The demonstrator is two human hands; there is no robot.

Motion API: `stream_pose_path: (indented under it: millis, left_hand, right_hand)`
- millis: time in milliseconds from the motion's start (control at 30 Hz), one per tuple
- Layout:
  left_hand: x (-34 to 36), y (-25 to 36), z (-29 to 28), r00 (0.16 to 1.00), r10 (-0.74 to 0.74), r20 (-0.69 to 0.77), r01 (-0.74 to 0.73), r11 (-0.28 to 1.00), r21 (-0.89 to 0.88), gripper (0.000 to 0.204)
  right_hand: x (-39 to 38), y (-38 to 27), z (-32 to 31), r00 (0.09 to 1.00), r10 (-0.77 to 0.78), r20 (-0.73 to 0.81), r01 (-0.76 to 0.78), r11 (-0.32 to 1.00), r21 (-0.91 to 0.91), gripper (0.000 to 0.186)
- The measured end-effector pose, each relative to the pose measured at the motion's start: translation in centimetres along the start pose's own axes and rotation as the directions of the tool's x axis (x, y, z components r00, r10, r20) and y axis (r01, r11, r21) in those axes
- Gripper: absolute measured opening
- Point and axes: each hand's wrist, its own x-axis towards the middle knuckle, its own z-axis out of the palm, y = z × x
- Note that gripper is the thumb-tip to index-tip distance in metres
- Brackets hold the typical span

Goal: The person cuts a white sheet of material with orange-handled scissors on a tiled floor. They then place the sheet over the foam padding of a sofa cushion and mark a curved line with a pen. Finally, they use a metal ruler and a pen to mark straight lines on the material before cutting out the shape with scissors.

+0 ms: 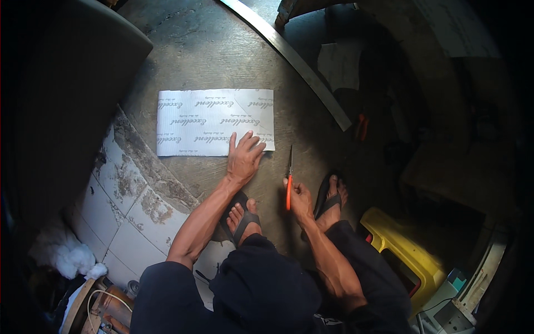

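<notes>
A white rectangular sheet (pixel 194 125) with grey printed lettering lies flat on the dark floor in front of me. My left hand (pixel 243 158) rests on its lower right part, palm down with the fingers spread. To the right of the sheet, my right hand (pixel 300 197) is closed round the orange handles of a pair of scissors (pixel 289 183). The narrow dark blades point away from me, apart from the sheet, and look closed together.
A long metal strip (pixel 295 61) runs diagonally beyond the sheet. Orange-handled pliers (pixel 362 127) and a pale scrap (pixel 339 67) lie to its right. A yellow plastic stool (pixel 411 256) stands at my right. White tiles (pixel 144 222) and fluffy white stuffing (pixel 67 253) are at the left.
</notes>
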Motion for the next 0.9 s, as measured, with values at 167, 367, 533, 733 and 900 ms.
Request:
stream_pose_path:
  millis: [167, 367, 533, 733, 900]
  left_hand:
    - [-0.6, -0.7, 1.2, 0.997, 0.074, 0.005, -0.074, 0.993, 0.097, 0.034]
    - [-0.1, -0.1, 1.4, 0.994, 0.106, 0.009, -0.106, 0.993, 0.044, 0.031]
    - [0.4, 0.6, 1.2, 1.0, -0.008, -0.029, 0.007, 1.0, -0.031, 0.013]
    - [1.2, 1.2, 1.0, 0.997, -0.081, 0.011, 0.081, 0.996, -0.044, 0.014]
    - [0.5, 0.6, 1.0, 1.0, 0.02, 0.017, -0.019, 1.0, -0.023, 0.017]
  right_hand:
    - [-3.1, -0.6, 1.3, 0.992, 0.037, 0.123, -0.046, 0.997, 0.068, 0.06]
    - [-2.3, -0.8, 2.0, 0.981, 0.044, 0.186, -0.063, 0.993, 0.098, 0.062]
    - [-2.1, -3.9, 1.6, 0.94, 0.087, 0.329, -0.194, 0.931, 0.31, 0.062]
    - [-2.3, -4.4, 1.9, 0.963, 0.078, 0.257, -0.157, 0.94, 0.303, 0.065]
    - [-2.8, -4.2, 2.2, 0.96, 0.117, 0.255, -0.178, 0.956, 0.232, 0.063]
